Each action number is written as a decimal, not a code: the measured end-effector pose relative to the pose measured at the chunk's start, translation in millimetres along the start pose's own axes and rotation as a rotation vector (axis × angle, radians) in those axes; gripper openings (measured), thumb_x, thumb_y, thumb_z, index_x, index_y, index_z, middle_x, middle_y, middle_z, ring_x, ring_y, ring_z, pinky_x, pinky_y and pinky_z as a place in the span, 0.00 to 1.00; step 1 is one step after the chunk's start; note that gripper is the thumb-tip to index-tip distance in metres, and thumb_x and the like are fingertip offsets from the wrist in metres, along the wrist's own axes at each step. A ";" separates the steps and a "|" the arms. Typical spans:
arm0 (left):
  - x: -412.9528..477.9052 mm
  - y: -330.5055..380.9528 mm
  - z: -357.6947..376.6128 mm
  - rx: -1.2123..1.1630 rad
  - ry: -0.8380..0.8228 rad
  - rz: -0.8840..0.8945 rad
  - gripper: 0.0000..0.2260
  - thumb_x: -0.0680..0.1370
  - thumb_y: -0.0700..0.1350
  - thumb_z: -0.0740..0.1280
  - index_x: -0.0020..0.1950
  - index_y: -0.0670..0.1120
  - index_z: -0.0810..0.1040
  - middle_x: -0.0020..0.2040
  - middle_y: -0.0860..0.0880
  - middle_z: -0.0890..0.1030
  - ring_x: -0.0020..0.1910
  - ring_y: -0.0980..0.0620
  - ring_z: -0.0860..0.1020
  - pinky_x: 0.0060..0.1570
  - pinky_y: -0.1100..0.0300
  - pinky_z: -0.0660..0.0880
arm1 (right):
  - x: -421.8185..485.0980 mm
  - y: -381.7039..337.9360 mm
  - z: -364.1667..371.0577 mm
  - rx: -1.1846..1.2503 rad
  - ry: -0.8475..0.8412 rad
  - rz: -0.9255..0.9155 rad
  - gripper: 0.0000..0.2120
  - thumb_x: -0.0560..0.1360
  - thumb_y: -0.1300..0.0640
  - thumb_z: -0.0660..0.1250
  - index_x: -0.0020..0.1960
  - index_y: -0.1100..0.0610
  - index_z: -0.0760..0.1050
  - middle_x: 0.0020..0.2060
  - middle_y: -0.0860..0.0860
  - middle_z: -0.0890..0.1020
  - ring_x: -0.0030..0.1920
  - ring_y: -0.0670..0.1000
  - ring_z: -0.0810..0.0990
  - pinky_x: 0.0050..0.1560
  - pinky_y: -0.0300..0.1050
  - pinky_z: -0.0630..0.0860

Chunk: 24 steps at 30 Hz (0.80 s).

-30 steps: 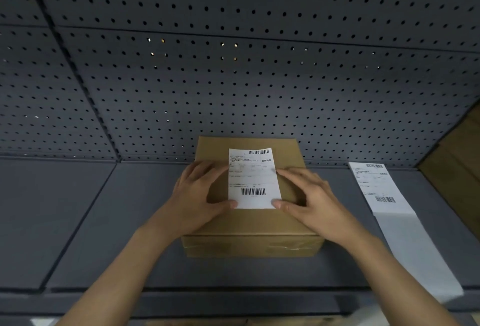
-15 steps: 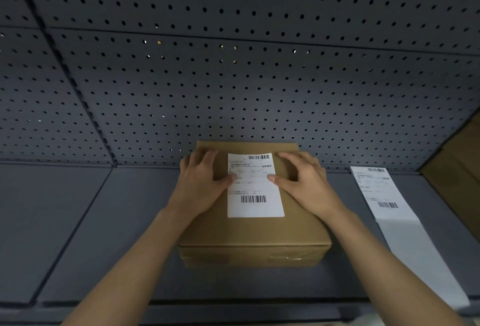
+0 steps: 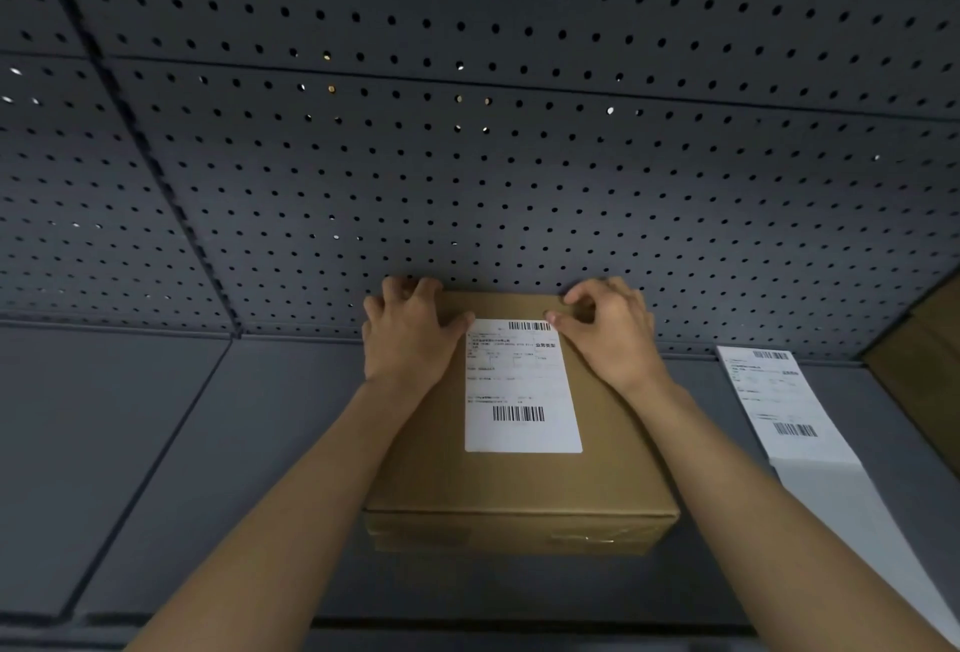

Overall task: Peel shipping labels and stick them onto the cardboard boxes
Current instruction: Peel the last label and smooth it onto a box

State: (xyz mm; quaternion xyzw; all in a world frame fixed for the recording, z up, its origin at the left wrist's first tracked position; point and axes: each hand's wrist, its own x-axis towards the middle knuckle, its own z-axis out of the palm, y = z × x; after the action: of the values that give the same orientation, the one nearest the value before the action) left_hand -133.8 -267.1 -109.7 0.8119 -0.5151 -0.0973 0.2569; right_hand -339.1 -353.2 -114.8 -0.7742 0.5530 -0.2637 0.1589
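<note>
From the head view, the box [image 3: 519, 480] sat on the grey table [image 3: 156, 469], its far edge close against the pegboard [image 3: 467, 158] behind it. The label [image 3: 522, 386] lay flat on the box's top, towards the far half and about midway across, with one barcode along its top edge and another lower down.

My left hand [image 3: 408, 339] was on the far left corner of the box, fingers curled over the far edge and gripping it, the thumb reaching in to touch the label's top left corner. My right hand [image 3: 610, 334] was on the far right part of the top, fingers bent and hooked at the far edge, the thumb tip pressed at the label's top right corner. Both forearms ran up from the near edge, one on each side of the label.

To the right of the box, apart from it, a strip [image 3: 795, 423] of label paper lay on the table, printed at its far end and blank nearer me. A brown panel [image 3: 924, 371] stood at the far right.
</note>
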 end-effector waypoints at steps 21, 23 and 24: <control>-52.5 -36.9 -9.8 -0.684 -0.263 -0.251 0.23 0.76 0.61 0.68 0.67 0.52 0.72 0.57 0.52 0.82 0.53 0.50 0.82 0.57 0.49 0.78 | -100.1 -27.6 -33.3 -0.496 -0.626 -0.595 0.50 0.69 0.23 0.31 0.79 0.56 0.34 0.78 0.51 0.33 0.75 0.44 0.27 0.78 0.49 0.35; -52.5 -38.2 -8.8 -0.691 -0.251 -0.239 0.22 0.75 0.61 0.69 0.65 0.53 0.74 0.56 0.52 0.83 0.52 0.50 0.82 0.57 0.47 0.79 | -111.8 -40.0 -31.6 -0.504 -0.645 -0.651 0.50 0.70 0.22 0.34 0.79 0.57 0.33 0.77 0.51 0.32 0.75 0.45 0.26 0.78 0.49 0.34; -52.5 -38.7 -8.3 -0.691 -0.247 -0.233 0.23 0.74 0.62 0.69 0.64 0.53 0.74 0.55 0.52 0.83 0.52 0.50 0.82 0.57 0.47 0.79 | -117.7 -46.4 -29.1 -0.503 -0.652 -0.677 0.51 0.70 0.22 0.36 0.79 0.57 0.33 0.77 0.51 0.32 0.75 0.46 0.26 0.77 0.48 0.34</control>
State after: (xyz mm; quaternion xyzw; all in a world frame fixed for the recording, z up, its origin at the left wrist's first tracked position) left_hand -123.5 -204.8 -128.2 0.7127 -0.3835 -0.3906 0.4386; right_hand -349.6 -225.5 -93.6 -0.9653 0.2403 0.0949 0.0382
